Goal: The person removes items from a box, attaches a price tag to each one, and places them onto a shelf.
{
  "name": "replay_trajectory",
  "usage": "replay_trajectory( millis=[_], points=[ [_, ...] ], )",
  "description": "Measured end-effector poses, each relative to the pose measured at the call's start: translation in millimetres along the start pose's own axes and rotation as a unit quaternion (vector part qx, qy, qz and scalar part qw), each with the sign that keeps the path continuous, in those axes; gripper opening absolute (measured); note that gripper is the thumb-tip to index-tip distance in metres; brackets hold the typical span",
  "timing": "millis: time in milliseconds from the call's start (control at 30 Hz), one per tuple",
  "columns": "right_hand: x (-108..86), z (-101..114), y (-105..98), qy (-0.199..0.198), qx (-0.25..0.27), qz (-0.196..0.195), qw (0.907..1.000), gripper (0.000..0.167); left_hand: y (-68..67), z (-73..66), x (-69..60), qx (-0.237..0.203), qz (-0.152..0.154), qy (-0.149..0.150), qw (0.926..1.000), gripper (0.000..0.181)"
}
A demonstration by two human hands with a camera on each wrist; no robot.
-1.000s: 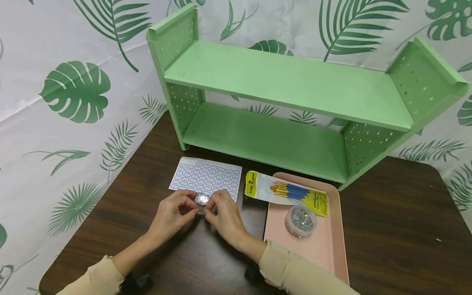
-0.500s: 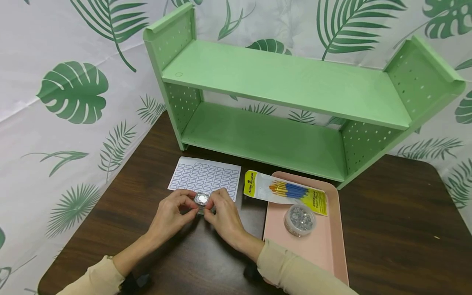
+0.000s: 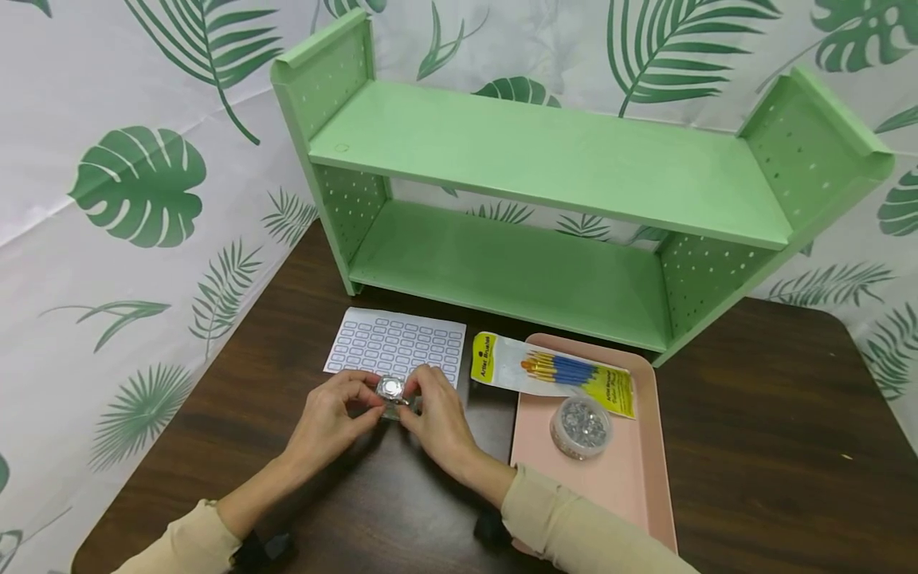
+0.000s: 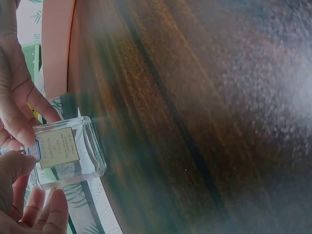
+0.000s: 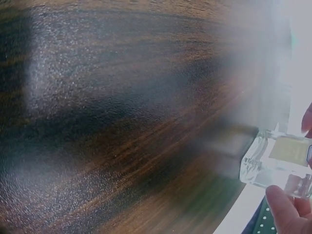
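A small clear glass bottle (image 3: 391, 389) with a shiny top is held between both hands just in front of the label sheet (image 3: 402, 343). My left hand (image 3: 335, 413) grips its left side with thumb and fingers. On the other side, my right hand (image 3: 439, 421) pinches near the bottle's right edge. In the left wrist view the bottle (image 4: 90, 156) bears a beige printed label (image 4: 59, 147). A small blue-bordered sticker (image 4: 35, 150) lies by the thumb and fingertips there, partly covered. The bottle (image 5: 258, 163) is cut off at the right wrist view's edge.
A pink tray (image 3: 649, 462) stands to the right, holding a round clear tub (image 3: 582, 428) of silvery bits. Across its back edge lies a packet of artist brushes (image 3: 559, 373). Behind everything rises a green two-tier shelf (image 3: 502, 263) on the dark wooden table (image 3: 760, 446).
Both hands keep the bottle in nearly the same place. Fingers of the right hand have shifted slightly at the bottle's edge. The head view has drifted a little.
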State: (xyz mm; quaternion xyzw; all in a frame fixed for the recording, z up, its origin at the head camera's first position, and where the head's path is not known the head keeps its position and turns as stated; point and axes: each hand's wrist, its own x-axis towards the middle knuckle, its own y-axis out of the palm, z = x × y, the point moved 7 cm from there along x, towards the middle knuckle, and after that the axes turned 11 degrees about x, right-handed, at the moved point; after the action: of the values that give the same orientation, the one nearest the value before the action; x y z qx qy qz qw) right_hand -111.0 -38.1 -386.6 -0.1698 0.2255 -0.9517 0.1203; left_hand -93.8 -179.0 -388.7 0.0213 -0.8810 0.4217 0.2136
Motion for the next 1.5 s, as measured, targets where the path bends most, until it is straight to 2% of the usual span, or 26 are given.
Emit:
replay_trajectory(
  millis=[333,467,800,1067,1200,1333,1367,1433,1500],
  points=[
    [1.7,-3,0,0.021,0.021,0.006,0.9995,0.029,0.3,1.6,2.3,-0.009,0.013,0.005,0.9999,0.016],
    [2.3,-3,0,0.022,0.023,0.008,0.9995,0.028,0.5,1.1,3.2,-0.027,0.015,0.009,0.9995,0.017],
    [3.1,-3,-2,0.020,0.027,0.004,0.9994,0.031,2.6,5.0,7.6,-0.070,0.032,0.007,0.9970,0.032],
    [3.1,-3,-2,0.019,0.011,0.012,0.9997,0.029,2.2,7.8,9.1,-0.060,0.032,0.017,0.9975,0.030],
    [2.9,-2,-2,0.018,-0.001,0.019,0.9997,0.023,3.3,11.0,10.5,-0.079,0.068,0.007,0.9945,0.028],
    [2.6,-1,-2,0.016,0.000,0.024,0.9996,0.018,-0.5,21.7,16.6,-0.120,0.118,-0.025,0.9854,0.027],
    [2.5,-1,-2,0.015,0.001,0.025,0.9996,0.018,-3.9,25.6,20.3,-0.130,0.119,-0.038,0.9836,0.027],
    [2.3,-1,-2,0.014,0.006,0.027,0.9995,0.018,-14.0,34.7,30.5,-0.141,0.102,-0.066,0.9825,0.028],
    [2.1,-2,-2,0.011,0.006,0.030,0.9995,0.018,-28.6,43.1,44.8,-0.145,0.055,-0.085,0.9842,0.030]
  ],
)
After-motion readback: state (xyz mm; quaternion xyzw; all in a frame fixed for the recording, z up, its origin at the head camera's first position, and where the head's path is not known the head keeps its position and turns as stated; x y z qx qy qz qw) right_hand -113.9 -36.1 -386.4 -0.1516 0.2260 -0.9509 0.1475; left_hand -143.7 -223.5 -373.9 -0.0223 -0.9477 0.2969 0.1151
